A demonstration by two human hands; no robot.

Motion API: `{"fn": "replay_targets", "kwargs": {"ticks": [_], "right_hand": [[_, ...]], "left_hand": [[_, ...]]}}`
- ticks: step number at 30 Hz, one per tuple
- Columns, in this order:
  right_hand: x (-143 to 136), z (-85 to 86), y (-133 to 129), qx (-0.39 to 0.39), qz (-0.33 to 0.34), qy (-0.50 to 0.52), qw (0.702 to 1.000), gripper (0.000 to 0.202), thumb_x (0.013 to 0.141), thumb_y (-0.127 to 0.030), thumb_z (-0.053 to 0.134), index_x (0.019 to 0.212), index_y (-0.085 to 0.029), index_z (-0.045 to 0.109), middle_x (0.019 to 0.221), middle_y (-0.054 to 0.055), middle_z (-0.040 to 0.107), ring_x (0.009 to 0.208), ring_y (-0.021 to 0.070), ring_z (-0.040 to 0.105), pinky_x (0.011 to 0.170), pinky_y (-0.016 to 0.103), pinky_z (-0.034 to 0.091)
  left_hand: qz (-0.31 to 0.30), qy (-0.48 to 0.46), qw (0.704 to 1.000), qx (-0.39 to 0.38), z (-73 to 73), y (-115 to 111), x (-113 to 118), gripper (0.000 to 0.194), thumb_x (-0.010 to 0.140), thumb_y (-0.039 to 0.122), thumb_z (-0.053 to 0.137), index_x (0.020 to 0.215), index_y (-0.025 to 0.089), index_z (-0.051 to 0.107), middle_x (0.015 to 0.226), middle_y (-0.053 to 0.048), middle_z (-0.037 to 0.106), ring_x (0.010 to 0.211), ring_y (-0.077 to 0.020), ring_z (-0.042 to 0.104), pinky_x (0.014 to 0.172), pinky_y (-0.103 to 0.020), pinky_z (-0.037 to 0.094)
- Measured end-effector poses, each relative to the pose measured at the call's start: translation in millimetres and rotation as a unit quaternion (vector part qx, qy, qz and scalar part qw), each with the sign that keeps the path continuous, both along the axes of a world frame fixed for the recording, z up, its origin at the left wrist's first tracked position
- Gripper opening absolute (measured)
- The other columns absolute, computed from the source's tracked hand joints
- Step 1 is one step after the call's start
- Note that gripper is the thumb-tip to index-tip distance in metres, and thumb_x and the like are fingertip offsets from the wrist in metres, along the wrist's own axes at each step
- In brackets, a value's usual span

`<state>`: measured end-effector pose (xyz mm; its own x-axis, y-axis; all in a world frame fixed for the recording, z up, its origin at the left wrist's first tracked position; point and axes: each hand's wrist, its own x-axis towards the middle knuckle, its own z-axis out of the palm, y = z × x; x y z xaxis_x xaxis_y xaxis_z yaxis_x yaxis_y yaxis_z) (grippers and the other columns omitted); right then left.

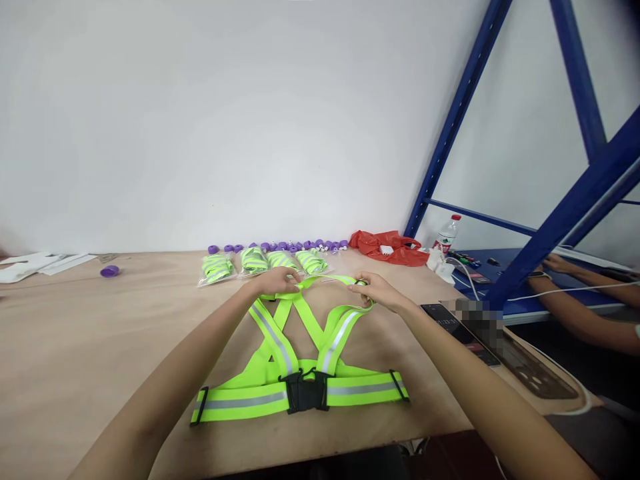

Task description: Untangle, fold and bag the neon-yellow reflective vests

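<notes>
A neon-yellow reflective vest (345, 333) made of elastic straps lies spread on the brown table, its black buckle (306, 392) fastened and close to the front edge. My left hand (280, 281) is closed on the upper left shoulder strap. On the other side my right hand (376, 289) pinches the upper right strap near a black slider, and the strap curls up below the fingers. Just beyond my hands, several folded yellow vests in clear bags (254, 260) lie in a row.
Purple caps (300, 247) line the wall, and one purple cap (110, 271) sits left. At right are a red plastic bag (387, 247), a water bottle (447, 235), a phone (457, 333) and a blue metal frame (450, 127). Another person's arms (575, 300) rest beyond it.
</notes>
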<state>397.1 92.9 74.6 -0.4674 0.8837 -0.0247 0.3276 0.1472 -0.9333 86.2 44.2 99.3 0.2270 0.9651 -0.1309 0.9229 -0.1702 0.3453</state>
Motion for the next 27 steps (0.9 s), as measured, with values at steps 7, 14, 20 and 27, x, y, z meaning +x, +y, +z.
{"fn": "replay_targets", "kwargs": {"ticks": [7, 14, 20, 27], "right_hand": [[-6, -1.5, 2, -0.007, -0.011, 0.014, 1.0, 0.046, 0.067, -0.055, 0.081, 0.079, -0.021, 0.052, 0.054, -0.006, 0.053, 0.049, 0.012, 0.052, 0.045, 0.021, 0.037], [-23, -15.8, 16, -0.028, -0.043, 0.064, 0.997, 0.045, 0.074, -0.06, 0.074, 0.077, -0.02, 0.055, 0.06, -0.002, 0.057, 0.053, 0.0125, 0.05, 0.047, 0.023, 0.039], [-45, -17.1, 34, -0.039, -0.024, 0.117, 0.992, 0.029, 0.086, -0.048, 0.062, 0.085, -0.019, 0.058, 0.067, 0.004, 0.064, 0.058, 0.0166, 0.059, 0.056, 0.03, 0.053], [-69, -11.6, 59, 0.04, 0.018, 0.107, 0.993, 0.045, 0.076, -0.028, 0.069, 0.119, -0.018, 0.065, 0.111, 0.011, 0.073, 0.089, 0.0218, 0.07, 0.078, 0.035, 0.058]], "left_hand": [[0.047, 0.063, 0.997, 0.028, -7.5, 3, -2, 0.034, 0.097, 0.035, 0.061, 0.125, 0.017, 0.06, 0.126, -0.01, 0.062, 0.105, -0.0233, 0.064, 0.089, -0.045, 0.056], [0.115, 0.055, 0.989, 0.08, -15.4, 2, 2, 0.034, 0.097, 0.038, 0.061, 0.123, 0.016, 0.061, 0.121, -0.009, 0.064, 0.102, -0.0226, 0.066, 0.087, -0.044, 0.057], [0.171, 0.018, 0.983, 0.07, -16.8, -4, -42, 0.035, 0.097, 0.037, 0.061, 0.125, 0.017, 0.06, 0.125, -0.01, 0.063, 0.106, -0.0241, 0.064, 0.089, -0.045, 0.056], [0.21, -0.124, 0.97, -0.008, -43.3, -2, -49, 0.036, 0.096, 0.036, 0.062, 0.127, 0.017, 0.06, 0.128, -0.01, 0.061, 0.108, -0.0248, 0.064, 0.09, -0.045, 0.056]]}}
